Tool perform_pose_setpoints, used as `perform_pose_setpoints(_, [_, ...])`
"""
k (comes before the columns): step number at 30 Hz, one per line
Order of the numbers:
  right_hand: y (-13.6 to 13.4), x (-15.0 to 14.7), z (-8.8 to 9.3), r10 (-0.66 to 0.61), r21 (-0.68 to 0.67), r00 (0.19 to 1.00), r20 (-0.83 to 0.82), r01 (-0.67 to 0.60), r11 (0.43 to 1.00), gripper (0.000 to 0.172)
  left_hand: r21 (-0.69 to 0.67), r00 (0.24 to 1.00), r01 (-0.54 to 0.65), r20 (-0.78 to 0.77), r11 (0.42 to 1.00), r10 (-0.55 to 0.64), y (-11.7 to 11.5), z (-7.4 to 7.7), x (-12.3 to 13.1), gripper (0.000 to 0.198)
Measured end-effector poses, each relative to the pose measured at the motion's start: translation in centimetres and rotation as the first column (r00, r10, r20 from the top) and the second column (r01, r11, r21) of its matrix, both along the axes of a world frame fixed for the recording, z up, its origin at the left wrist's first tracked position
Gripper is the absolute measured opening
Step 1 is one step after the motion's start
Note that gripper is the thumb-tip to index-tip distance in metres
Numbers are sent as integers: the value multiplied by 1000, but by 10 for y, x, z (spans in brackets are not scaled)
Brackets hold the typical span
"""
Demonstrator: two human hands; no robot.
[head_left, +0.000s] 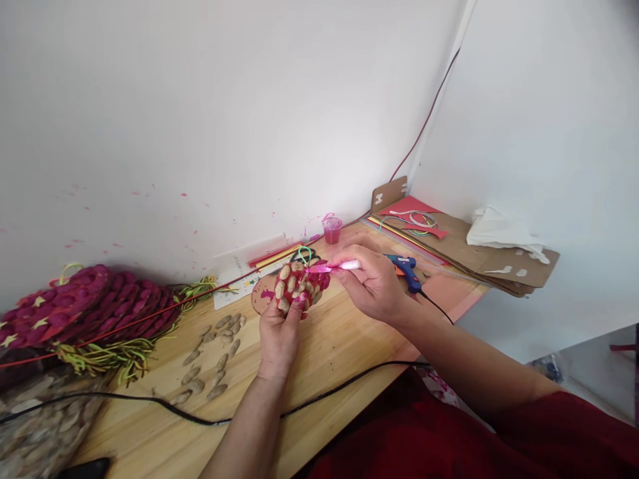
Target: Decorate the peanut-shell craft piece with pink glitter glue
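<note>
Left hand [281,332]: clamped on the peanut piece [294,286]
Right hand [373,283]: closed around the brush [320,268]
Pink peanuts [325,280]: few, toward right hand
Bare peanuts [285,272]: most, nearer left hand

Crumpled white sheeting [499,229] on stacked cardboard [456,245], black cable [214,423] across wooden table [334,342], pink-spotted white wall [249,100]

Head camera looks forward — down over the table [339,349].
</note>
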State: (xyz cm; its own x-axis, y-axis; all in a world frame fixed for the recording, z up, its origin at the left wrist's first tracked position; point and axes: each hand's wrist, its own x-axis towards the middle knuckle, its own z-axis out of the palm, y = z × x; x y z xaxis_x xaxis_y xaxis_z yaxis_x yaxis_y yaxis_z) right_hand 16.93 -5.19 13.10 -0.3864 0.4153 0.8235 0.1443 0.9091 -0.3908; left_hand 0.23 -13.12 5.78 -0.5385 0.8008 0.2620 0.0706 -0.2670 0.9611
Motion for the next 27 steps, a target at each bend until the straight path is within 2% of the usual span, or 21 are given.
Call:
perform_pose_setpoints(10, [-1,-1,0,-11,82,999,46,7,997,9,-9,1000,-8,-25,1000,8,0,-1,0,42])
perform_pose_setpoints(18, [0,2,1,2,116,980,198,-25,993,12,-10,1000,1,31,1000,0,-1,-2,-1,37])
perform_pose_setpoints(22, [7,6,1,-13,95,986,168,-4,995,12,-20,998,21,59,1000,-20,0,-3,-2,38])
perform_pose_setpoints(27, [7,6,4,37,49,997,71,-40,998,9,-11,995,64,76,998,-63,0,-5,-3,44])
